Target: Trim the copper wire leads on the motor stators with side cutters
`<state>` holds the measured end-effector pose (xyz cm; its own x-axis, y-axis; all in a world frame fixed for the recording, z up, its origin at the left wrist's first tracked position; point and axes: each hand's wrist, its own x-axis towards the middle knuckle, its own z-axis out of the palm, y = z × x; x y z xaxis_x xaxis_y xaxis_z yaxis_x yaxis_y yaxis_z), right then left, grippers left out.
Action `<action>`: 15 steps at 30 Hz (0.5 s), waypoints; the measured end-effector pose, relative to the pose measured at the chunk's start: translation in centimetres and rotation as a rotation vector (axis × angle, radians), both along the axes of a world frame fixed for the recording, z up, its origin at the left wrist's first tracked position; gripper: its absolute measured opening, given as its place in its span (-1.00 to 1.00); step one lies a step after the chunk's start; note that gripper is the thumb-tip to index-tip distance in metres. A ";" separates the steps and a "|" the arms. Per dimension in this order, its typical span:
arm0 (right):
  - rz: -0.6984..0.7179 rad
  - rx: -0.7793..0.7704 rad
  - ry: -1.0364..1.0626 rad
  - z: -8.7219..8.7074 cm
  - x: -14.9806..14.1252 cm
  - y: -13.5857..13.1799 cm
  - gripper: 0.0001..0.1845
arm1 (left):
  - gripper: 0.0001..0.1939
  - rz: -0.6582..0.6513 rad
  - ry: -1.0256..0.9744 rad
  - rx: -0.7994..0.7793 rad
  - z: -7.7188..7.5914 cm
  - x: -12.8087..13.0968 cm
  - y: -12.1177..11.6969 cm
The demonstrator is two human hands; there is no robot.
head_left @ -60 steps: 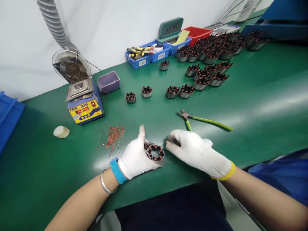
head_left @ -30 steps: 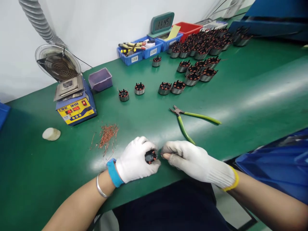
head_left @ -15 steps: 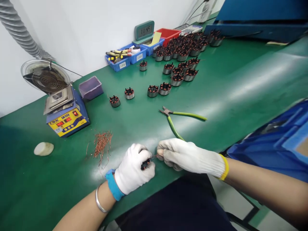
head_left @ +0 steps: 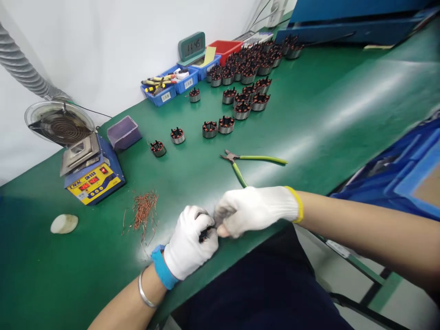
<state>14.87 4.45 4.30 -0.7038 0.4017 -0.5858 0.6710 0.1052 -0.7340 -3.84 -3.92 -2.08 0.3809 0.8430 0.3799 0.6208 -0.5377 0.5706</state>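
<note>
My left hand [head_left: 191, 242], in a white glove with a blue wristband, is closed around a motor stator [head_left: 204, 234]. Most of that stator is hidden by the fingers; only its dark, coppery end shows. My right hand [head_left: 245, 211], gloved in white with a yellow cuff, is closed right beside it, fingertips against the stator's side. Thin wire ran from the stator into these fingers half a second ago; now the fingers cover it. Green-handled cutting pliers [head_left: 237, 158] lie open on the table just beyond my right hand.
Cut copper wires [head_left: 145, 211] lie in a pile on the green table [head_left: 185, 178]. Left are a solder pot [head_left: 94, 176], a white round piece [head_left: 64, 223] and a purple bin [head_left: 124, 133]. Many stators [head_left: 245, 66] stand at the back near blue tool boxes [head_left: 160, 96] and a clock [head_left: 191, 46].
My right hand has come closer to the stator, and its thumb has turned downward. The wire visible between the hands is now covered. My left hand keeps its hold; the camera view has shifted slightly.
</note>
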 end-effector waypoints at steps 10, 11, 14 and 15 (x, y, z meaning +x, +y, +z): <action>-0.173 -0.275 0.153 -2.4 -1.4 -1.0 -0.81 | -0.90 0.014 0.015 -0.070 0.2 0.0 -0.1; -0.173 -0.257 0.154 -2.3 -1.4 -1.1 -0.83 | -0.87 0.028 -0.002 -0.099 0.3 0.0 -0.2; -0.193 -0.166 0.147 -2.1 -1.3 -1.6 -0.86 | -0.52 0.029 -0.088 -0.192 0.4 -0.3 -0.7; -0.203 -0.129 0.149 -2.0 -1.1 -1.8 -0.86 | -0.33 0.014 -0.130 -0.218 0.3 -0.5 -0.8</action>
